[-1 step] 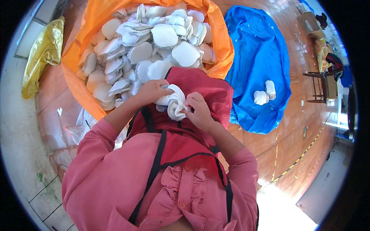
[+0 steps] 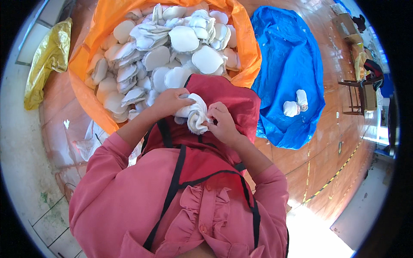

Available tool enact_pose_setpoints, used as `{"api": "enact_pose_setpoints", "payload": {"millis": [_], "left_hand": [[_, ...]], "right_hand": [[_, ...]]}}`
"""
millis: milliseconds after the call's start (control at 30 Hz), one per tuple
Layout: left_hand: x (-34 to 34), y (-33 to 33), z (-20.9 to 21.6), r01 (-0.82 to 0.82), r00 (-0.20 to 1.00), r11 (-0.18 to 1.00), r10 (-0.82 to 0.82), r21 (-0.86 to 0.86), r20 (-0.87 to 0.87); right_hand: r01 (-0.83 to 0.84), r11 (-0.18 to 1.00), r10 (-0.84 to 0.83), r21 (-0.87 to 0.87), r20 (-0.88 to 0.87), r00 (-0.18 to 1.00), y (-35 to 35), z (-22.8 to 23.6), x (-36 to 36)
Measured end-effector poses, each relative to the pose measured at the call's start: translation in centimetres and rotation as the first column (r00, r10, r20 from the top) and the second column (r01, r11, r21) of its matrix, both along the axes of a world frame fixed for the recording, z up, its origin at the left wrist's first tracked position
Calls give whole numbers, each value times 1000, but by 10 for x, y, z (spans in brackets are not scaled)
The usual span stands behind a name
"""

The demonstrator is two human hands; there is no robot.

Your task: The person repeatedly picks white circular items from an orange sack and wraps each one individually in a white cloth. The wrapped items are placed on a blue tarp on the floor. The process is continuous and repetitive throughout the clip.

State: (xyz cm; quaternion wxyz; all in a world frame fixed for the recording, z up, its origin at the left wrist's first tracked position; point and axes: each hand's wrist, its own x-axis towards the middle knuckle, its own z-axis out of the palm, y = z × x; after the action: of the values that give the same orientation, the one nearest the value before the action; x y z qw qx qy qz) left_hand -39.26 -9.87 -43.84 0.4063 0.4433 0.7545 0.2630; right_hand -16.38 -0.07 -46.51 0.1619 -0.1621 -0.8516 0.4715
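Note:
My left hand (image 2: 169,102) and my right hand (image 2: 222,123) both grip a rolled bundle of white soft pads (image 2: 195,116) over my red apron (image 2: 228,101). The left fingers press on its top. The right fingers pinch its lower right edge. Just beyond my hands lies an orange sack (image 2: 251,56), open and heaped with several white oval pads (image 2: 184,38).
A blue sheet (image 2: 288,56) lies on the wooden floor to the right, with two rolled white bundles (image 2: 295,104) on it. A yellow plastic bag (image 2: 47,60) lies at far left. A wooden chair (image 2: 361,96) and a cardboard box (image 2: 344,26) stand at far right.

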Motion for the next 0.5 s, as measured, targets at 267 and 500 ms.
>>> {"api": "enact_pose_setpoints", "payload": {"millis": [267, 500], "left_hand": [[26, 6, 42, 174, 903, 984, -144, 38, -404], [28, 11, 31, 260, 876, 942, -139, 210, -462]], "right_hand": [[25, 958, 56, -285, 271, 961, 9, 22, -7], [1, 994, 43, -110, 396, 917, 13, 33, -20]]}}
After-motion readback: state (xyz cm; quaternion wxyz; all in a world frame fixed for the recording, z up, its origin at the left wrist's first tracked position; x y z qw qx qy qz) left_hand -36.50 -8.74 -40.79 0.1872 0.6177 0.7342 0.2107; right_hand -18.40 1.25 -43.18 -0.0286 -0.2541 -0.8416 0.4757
